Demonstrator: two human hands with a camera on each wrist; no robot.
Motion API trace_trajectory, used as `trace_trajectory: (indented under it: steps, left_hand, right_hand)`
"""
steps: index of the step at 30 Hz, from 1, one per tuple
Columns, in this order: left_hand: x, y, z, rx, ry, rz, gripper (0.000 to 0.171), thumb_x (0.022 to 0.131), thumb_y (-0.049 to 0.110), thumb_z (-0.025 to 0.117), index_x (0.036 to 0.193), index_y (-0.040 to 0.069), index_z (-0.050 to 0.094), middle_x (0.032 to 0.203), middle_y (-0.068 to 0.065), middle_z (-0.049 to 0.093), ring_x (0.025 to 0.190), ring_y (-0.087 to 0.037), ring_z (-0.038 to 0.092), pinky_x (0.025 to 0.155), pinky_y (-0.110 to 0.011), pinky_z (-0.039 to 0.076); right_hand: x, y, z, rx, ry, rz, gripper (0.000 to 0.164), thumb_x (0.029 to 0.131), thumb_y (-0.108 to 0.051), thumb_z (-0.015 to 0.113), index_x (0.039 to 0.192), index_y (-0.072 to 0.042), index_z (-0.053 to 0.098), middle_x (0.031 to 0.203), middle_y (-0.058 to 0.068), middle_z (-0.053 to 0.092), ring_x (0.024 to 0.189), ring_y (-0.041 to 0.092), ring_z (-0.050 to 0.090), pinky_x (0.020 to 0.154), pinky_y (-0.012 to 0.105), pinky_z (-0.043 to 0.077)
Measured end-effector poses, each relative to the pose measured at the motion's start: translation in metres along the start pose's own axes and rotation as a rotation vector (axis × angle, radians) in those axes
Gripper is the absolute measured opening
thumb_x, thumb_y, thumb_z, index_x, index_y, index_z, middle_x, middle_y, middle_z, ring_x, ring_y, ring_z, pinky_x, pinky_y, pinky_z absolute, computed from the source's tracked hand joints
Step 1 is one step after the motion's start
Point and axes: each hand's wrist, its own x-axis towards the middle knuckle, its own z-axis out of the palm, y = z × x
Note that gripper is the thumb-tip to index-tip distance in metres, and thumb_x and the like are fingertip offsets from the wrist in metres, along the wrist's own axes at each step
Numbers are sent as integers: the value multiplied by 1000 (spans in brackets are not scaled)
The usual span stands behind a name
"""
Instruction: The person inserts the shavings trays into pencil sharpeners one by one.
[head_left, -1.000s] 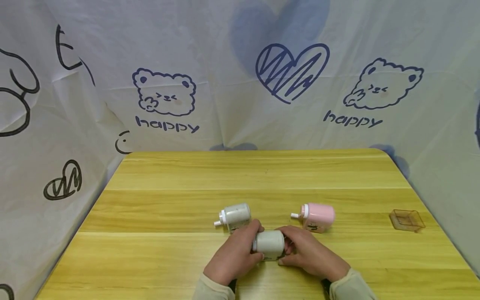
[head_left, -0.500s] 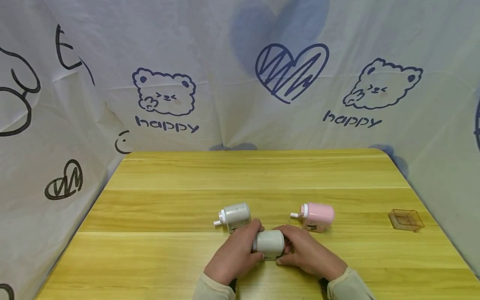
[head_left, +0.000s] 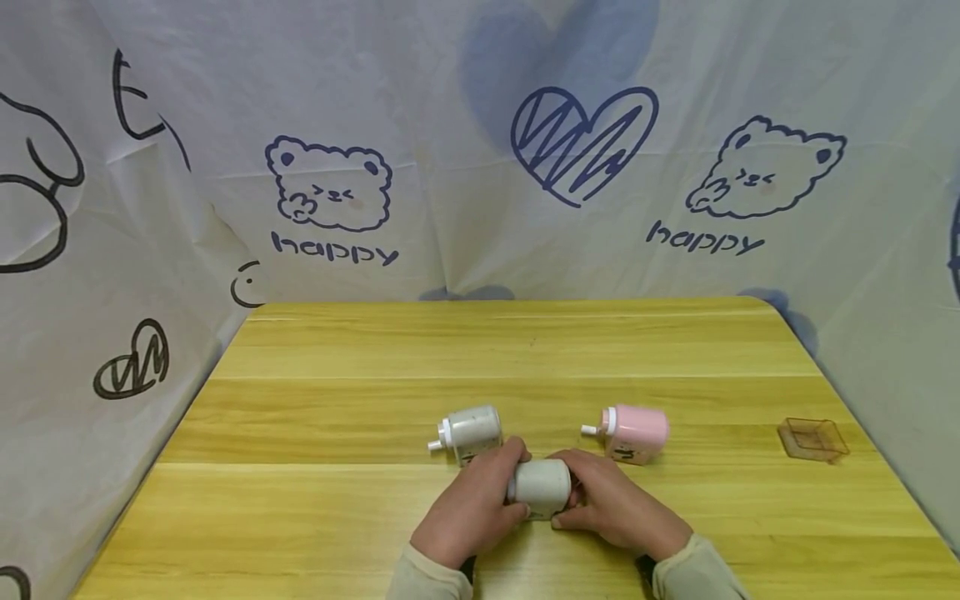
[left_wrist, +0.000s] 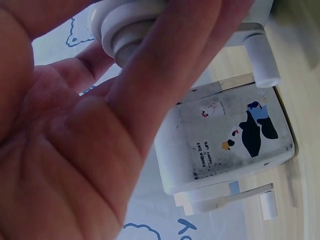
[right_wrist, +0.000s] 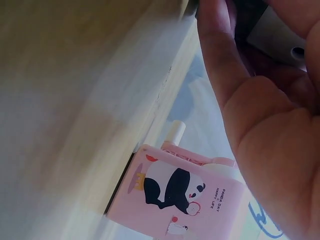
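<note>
Both hands hold a whitish-grey crank pencil sharpener (head_left: 542,485) low over the near middle of the table. My left hand (head_left: 474,510) grips its left side, fingers around the end with the white ring (left_wrist: 125,25) and crank handle (left_wrist: 262,61). From the right, my right hand (head_left: 617,504) grips the opposite end, thumb near the bottom edge. In the right wrist view a grey face with a round hole (right_wrist: 297,53) shows between the fingers; most fingertips are hidden. Just beyond the left hand stands a second grey sharpener (left_wrist: 225,135) with a panda print.
A pink panda sharpener (head_left: 639,429) stands beyond the right hand, its crank pointing left. Farther right on the wooden table (head_left: 315,417) lies a small see-through brown open box (head_left: 813,440). A printed white cloth (head_left: 450,125) hangs behind and at both sides.
The held sharpener and left hand have shifted very slightly to the right. The right hand has moved slightly left. Both grips look the same.
</note>
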Motion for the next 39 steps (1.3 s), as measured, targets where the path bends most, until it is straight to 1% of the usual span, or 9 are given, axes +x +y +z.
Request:
trace_trajectory:
  steps: [8,13,15,19,21,25,29,34,39]
  left_hand:
    - [4,3,3,9,-5,1,40,76,12,77,108,16,52,97,4,58,84,-7,52,74,-29,45]
    - [4,2,6,18,21,-2,41,77,12,76,111,16,53,102,3,61,89,-9,54,77,-30,46]
    - [4,2,8,32,51,-13,43,79,11,75,116,15,54,106,0,62,95,-12,56,81,-33,47]
    - [6,3,16,58,153,-61,49,81,8,72,126,11,54,116,-9,60,105,-23,57,87,-40,48]
    - [8,4,21,56,204,-76,51,82,7,71,130,10,53,121,-12,59,109,-26,57,89,-42,47]
    - [14,4,30,38,279,-69,52,85,7,67,135,8,50,128,-13,56,115,-28,55,93,-42,46]
    - [20,3,37,46,345,-65,50,89,7,63,136,6,46,130,-12,55,116,-28,56,94,-41,46]
    - [23,0,40,67,378,-56,45,90,8,61,133,5,46,127,-13,57,113,-28,57,93,-40,47]
    - [24,-2,44,86,376,-46,47,92,10,59,137,6,45,136,-17,51,119,-33,54,97,-43,43]
  right_hand:
    - [0,1,-1,-29,20,13,58,74,-33,80,122,-13,55,110,-5,58,86,9,52,71,30,46]
    - [-2,2,-1,29,17,23,61,75,-31,80,127,-13,54,111,-4,59,87,10,54,71,30,47]
    - [-4,3,-1,99,14,39,67,76,-27,80,133,-12,49,116,0,59,91,12,58,74,29,50]
    - [-8,4,-2,213,45,75,82,76,-21,79,145,-9,36,129,10,54,104,18,60,85,29,49]
    - [-10,4,-3,204,85,82,86,76,-21,80,147,-8,33,134,13,50,108,18,59,88,28,48]
    - [-13,2,-6,165,152,75,90,77,-21,79,149,-9,28,139,18,45,113,20,58,91,27,46]
    - [-12,1,-8,187,163,55,92,78,-18,77,151,-9,23,141,22,43,117,25,55,92,27,44]
    - [-12,3,-8,205,158,42,90,80,-18,76,151,-8,22,138,22,46,118,29,55,93,28,44]
    - [-14,5,-9,217,169,55,88,81,-21,75,150,-4,23,134,23,50,115,31,57,93,31,45]
